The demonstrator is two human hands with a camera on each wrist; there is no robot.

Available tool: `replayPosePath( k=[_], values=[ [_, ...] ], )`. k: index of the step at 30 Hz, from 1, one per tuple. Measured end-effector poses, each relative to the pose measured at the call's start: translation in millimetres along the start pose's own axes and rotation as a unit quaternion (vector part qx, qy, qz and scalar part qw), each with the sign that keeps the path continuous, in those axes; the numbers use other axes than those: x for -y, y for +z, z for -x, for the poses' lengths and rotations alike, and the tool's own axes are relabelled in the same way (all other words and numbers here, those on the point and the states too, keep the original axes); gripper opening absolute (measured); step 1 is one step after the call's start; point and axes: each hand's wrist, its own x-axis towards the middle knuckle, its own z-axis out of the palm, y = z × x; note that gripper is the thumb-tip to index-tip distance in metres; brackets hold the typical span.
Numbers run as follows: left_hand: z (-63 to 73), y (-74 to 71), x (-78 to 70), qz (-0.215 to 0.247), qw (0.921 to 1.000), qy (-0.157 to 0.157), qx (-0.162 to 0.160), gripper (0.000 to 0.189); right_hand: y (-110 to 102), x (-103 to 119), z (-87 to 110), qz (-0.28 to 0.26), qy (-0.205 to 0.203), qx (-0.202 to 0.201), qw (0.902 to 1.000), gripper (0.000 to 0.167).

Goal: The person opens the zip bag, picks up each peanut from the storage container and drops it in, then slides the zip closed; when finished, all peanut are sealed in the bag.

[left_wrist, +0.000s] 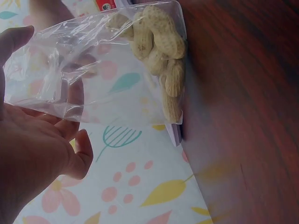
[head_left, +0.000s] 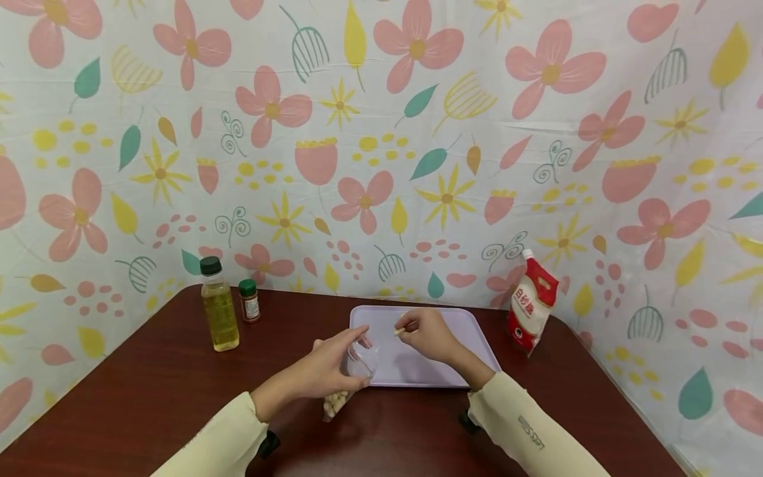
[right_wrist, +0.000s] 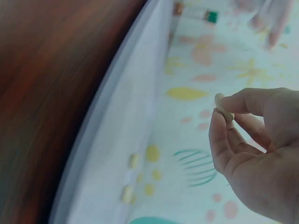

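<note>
My left hand holds a clear plastic bag near its mouth, left of the tray. Several unshelled peanuts lie gathered at the bag's bottom end in the left wrist view. Over the lilac tray, my right hand pinches a single peanut between thumb and fingertips. Two small pale pieces show on the tray in the right wrist view, apparently peanuts, though blurred. In the head view the right hand covers part of the tray.
An oil bottle with a dark cap and a green-capped spice jar stand at the back left of the brown table. A red and white sugar pouch stands right of the tray. Behind hangs a flowered cloth.
</note>
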Motion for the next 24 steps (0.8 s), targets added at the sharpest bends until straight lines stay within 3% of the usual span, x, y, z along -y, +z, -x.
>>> replayPosePath(
  k=[9,24],
  values=[
    [-1.5,4.5,2.4,0.027,0.9995,-0.014,-0.009,0.082,-3,42,20.7,-0.036,-0.038,-0.016,0.9985,0.007],
    [-2.4,9.4,0.1,0.001,0.9998,-0.019,-0.005,0.081,4,68,37.4,-0.043,-0.069,-0.001,0.9967,0.007]
  ],
)
